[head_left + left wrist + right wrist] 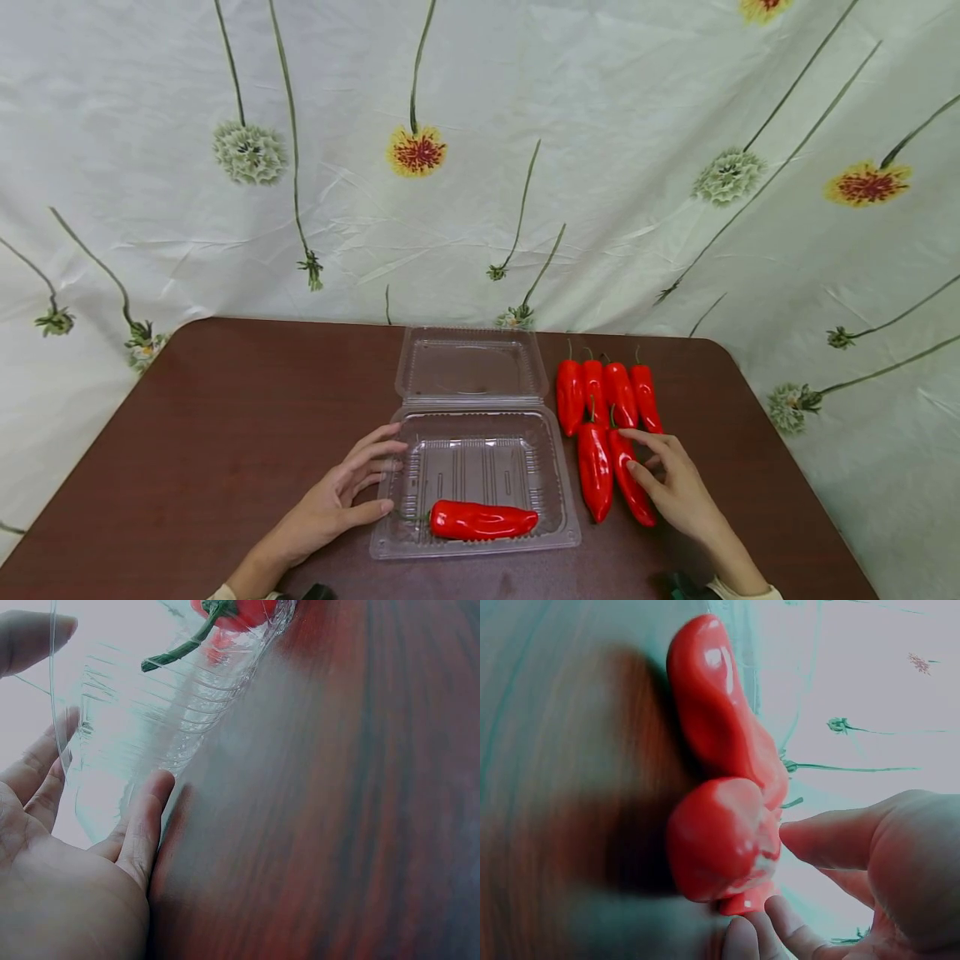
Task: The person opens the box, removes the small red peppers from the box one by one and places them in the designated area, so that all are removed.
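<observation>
A clear plastic clamshell box (480, 475) lies unfolded on the table, one red pepper (483, 521) lying crosswise near its front. My left hand (337, 500) rests against the box's left side, fingers spread and fairly straight. In the left wrist view, the pepper's green stem (184, 649) points toward that hand. Beside the box's right side lie two red peppers, a left one (595, 475) and a right one (632, 483). My right hand (678, 487) is at the right one, its thumb touching or almost touching it, fingers loosely bent by its stem end.
Behind those two peppers lies a row of several more red peppers (607, 392), stems pointing away. The box's lid (472, 362) lies back toward the table's far edge. A floral cloth (480, 167) hangs behind the dark brown table (225, 433).
</observation>
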Action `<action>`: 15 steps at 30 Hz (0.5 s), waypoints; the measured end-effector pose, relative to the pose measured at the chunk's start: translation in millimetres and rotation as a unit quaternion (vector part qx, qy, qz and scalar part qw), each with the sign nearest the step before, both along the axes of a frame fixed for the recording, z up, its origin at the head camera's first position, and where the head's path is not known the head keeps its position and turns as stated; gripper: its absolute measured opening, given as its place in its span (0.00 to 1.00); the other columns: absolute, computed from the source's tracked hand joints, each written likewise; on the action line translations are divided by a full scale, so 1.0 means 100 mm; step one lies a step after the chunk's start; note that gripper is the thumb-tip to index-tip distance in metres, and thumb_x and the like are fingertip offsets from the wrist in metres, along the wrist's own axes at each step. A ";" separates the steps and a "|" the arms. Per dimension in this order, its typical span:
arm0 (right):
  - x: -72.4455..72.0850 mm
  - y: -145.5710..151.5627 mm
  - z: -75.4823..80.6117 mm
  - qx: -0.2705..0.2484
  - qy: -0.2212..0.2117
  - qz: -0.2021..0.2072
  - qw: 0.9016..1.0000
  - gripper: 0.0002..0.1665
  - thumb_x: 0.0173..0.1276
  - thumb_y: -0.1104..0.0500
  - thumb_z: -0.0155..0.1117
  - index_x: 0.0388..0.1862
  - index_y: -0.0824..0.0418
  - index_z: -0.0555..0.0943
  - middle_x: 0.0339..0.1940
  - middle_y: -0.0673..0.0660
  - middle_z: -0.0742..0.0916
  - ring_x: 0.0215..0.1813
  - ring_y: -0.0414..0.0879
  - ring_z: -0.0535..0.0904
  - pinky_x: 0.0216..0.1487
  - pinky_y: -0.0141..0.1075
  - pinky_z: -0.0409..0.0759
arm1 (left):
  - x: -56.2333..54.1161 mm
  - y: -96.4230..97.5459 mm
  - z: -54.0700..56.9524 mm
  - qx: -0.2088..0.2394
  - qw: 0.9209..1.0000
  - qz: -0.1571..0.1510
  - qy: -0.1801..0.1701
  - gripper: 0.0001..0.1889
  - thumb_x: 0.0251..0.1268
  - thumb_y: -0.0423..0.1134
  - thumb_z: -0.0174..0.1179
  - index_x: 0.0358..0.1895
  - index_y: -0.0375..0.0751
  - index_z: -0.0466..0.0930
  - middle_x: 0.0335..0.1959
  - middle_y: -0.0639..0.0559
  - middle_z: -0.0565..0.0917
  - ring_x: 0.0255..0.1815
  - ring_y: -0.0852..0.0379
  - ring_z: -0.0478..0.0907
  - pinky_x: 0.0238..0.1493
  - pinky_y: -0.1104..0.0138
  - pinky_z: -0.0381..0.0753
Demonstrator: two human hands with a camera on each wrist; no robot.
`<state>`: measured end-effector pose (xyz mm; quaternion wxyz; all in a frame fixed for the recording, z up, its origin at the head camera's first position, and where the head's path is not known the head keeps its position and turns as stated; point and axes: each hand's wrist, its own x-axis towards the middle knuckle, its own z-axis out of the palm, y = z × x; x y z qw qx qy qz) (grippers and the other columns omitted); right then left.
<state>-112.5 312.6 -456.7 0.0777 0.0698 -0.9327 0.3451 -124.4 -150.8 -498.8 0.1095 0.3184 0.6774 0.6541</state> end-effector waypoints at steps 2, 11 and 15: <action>0.00 0.01 0.02 0.001 0.008 -0.002 1.000 0.25 0.64 0.68 0.69 0.60 0.57 0.81 0.52 0.64 0.80 0.37 0.44 0.76 0.29 0.31 0.75 | 0.00 0.00 0.00 0.000 1.000 0.000 0.001 0.33 0.68 0.23 0.58 0.75 0.32 0.58 0.81 0.40 0.45 0.71 0.56 0.68 0.65 0.76 0.66; -0.03 -0.13 0.13 0.014 0.071 0.026 0.997 0.26 0.60 0.72 0.70 0.57 0.57 0.83 0.47 0.59 0.82 0.37 0.37 0.74 0.32 0.31 0.79 | 0.00 0.00 0.01 0.001 1.000 -0.001 0.001 0.33 0.68 0.23 0.58 0.74 0.31 0.58 0.81 0.40 0.45 0.71 0.57 0.68 0.65 0.76 0.65; -0.02 -0.26 0.21 0.013 0.074 0.053 0.996 0.26 0.60 0.71 0.71 0.58 0.57 0.82 0.50 0.58 0.83 0.38 0.38 0.76 0.35 0.31 0.80 | 0.00 0.00 0.00 0.001 1.000 -0.001 0.001 0.33 0.68 0.23 0.58 0.75 0.31 0.58 0.81 0.40 0.45 0.71 0.57 0.68 0.65 0.76 0.66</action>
